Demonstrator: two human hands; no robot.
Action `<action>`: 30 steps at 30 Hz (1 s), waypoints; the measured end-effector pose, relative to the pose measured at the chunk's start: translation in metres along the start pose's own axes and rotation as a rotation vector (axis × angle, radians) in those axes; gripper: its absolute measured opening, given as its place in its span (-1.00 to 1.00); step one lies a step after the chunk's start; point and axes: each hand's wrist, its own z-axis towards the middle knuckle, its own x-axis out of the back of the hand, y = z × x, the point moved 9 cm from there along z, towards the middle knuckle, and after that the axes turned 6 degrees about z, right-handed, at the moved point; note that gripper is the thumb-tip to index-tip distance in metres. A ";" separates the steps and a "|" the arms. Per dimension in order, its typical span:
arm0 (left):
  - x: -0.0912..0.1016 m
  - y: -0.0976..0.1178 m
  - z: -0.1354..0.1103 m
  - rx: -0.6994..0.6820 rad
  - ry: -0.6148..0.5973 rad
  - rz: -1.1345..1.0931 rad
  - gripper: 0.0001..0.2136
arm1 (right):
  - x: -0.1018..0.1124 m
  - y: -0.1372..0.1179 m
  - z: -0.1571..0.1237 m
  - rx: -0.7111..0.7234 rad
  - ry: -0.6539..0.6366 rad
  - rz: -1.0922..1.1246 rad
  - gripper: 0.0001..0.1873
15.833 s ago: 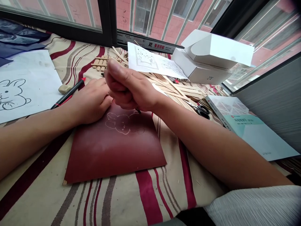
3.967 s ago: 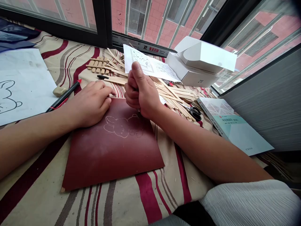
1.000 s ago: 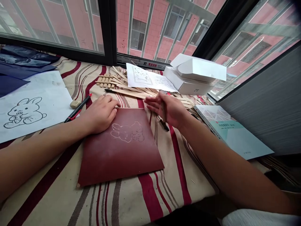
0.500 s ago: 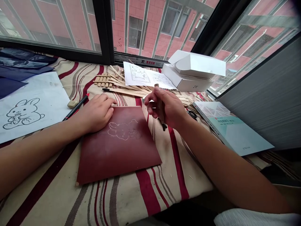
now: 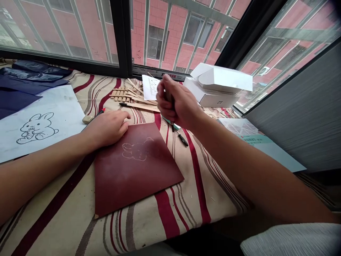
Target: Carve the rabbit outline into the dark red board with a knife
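Observation:
A dark red board (image 5: pixel 135 170) with a rabbit outline scratched into it lies on the striped cloth. My left hand (image 5: pixel 108 126) rests palm down on the board's upper left corner, fingers curled loosely. My right hand (image 5: pixel 177 103) is raised above the cloth beyond the board's far right corner, closed in a fist round a slim carving tool whose tip (image 5: pixel 172 126) pokes out below the fist. A second dark tool (image 5: pixel 182 138) lies on the cloth just beneath that hand.
A rabbit drawing on white paper (image 5: pixel 39 124) lies at left with dark blue sheets (image 5: pixel 18 89), an eraser (image 5: pixel 87 119) and a red pen. Wooden strips (image 5: pixel 133 99), a printed sheet, a white box (image 5: pixel 218 85) and a book (image 5: pixel 255 142) sit behind and right.
My right hand left the board, opened over the cloth at the right, then closed on a tool and lifted it. The left hand has stayed on the board's corner.

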 end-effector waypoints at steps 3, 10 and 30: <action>0.003 0.003 -0.001 -0.009 0.006 -0.004 -0.52 | -0.025 0.019 0.016 -0.056 -0.048 0.047 -0.32; 0.005 0.005 -0.003 0.002 0.004 -0.003 -0.61 | -0.035 0.054 0.014 0.008 -0.106 0.067 -0.33; 0.007 0.011 -0.006 -0.048 -0.035 0.004 -0.67 | -0.055 0.059 0.014 -0.068 -0.174 0.149 -0.32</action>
